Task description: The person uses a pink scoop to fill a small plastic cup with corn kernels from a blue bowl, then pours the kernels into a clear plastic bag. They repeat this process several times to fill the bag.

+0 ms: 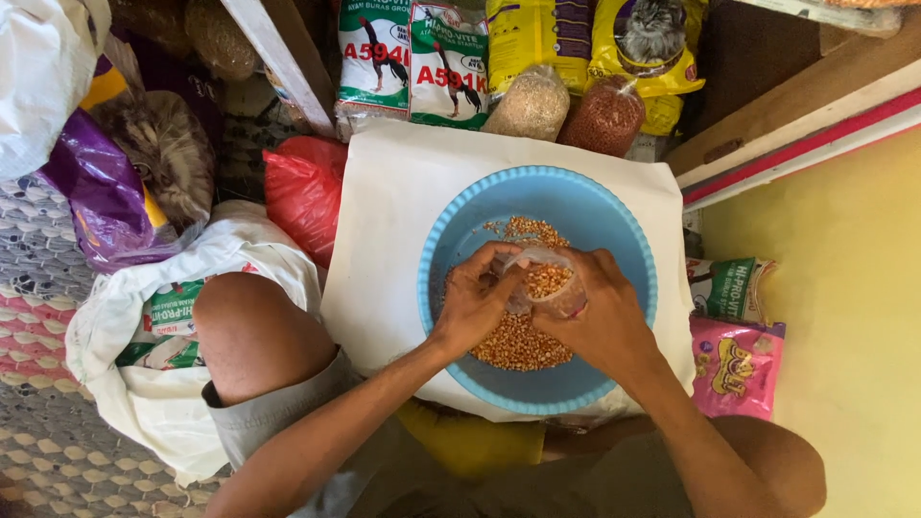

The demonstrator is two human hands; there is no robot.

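Note:
A round blue plastic basin (576, 201) rests on a white sack (393, 230) in front of me, with a heap of orange-yellow corn kernels (518, 347) in its bottom. Over the basin, both hands hold a small clear plastic bag (549, 280) partly filled with kernels. My left hand (475, 302) pinches the bag's left edge at its mouth. My right hand (600, 317) grips the bag from the right and covers its lower side. A few loose kernels (528, 230) lie scattered toward the basin's far side.
Printed feed sacks (413, 62), yellow bags (537, 34) and two clear bags of grain (532, 105) stand behind the basin. A red plastic bag (305, 192) and an open white sack (144, 317) are at left, small packets (734, 364) at right. My bare knee (254, 331) is beside the basin.

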